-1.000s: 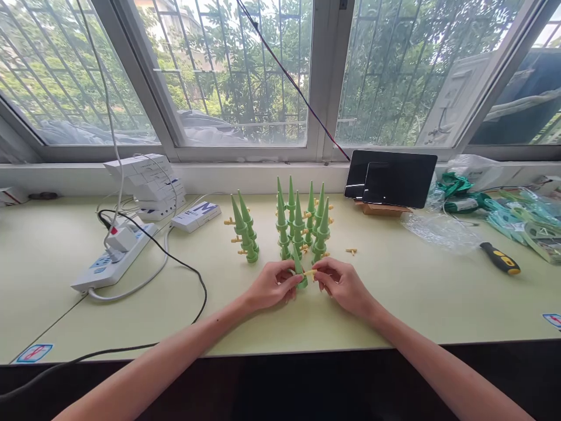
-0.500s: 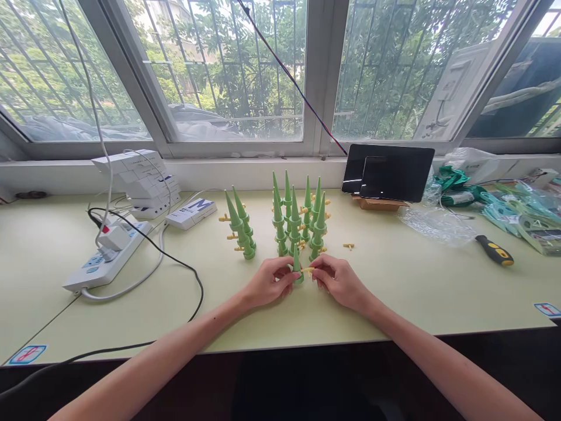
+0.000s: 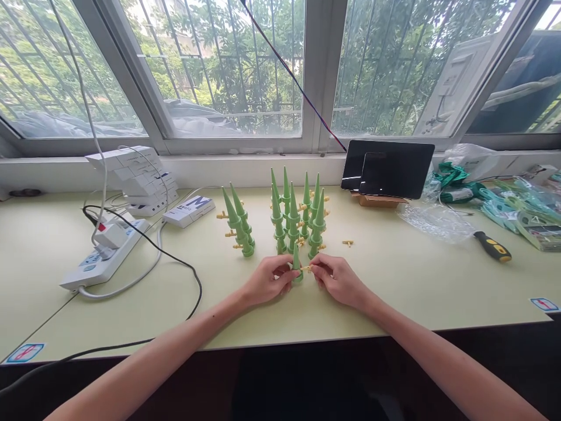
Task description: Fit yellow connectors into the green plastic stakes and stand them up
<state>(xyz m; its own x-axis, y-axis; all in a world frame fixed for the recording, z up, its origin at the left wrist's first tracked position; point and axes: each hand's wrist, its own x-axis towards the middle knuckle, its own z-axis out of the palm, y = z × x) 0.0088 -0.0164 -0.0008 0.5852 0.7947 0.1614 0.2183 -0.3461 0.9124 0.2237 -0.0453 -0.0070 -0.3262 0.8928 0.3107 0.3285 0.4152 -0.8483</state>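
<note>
My left hand [image 3: 270,280] is closed around the lower part of a green cone-shaped watering spike [image 3: 296,257], which stands point up on the table. Between the thumb and fingers of my right hand [image 3: 336,282] is a small yellow valve [image 3: 306,268]. Its inner end meets the side of the spike just above the base; how deep it sits I cannot tell. Behind my hands stands a cluster of green spikes [image 3: 293,217] with yellow valves on their sides. Farther left is a pair of the same spikes [image 3: 236,221]. One loose yellow valve [image 3: 347,242] lies to the right.
At left are a power strip [image 3: 105,257] with cables, stacked white boxes [image 3: 138,178] and a small white box [image 3: 189,211]. A tablet [image 3: 390,169] leans at the back right, near plastic bags [image 3: 438,222] and a screwdriver [image 3: 493,246]. The table's front edge runs below my forearms.
The whole view has shifted slightly. My right fingers have turned the yellow valve a little, and less of it shows. My left hand keeps its hold on the spike.
</note>
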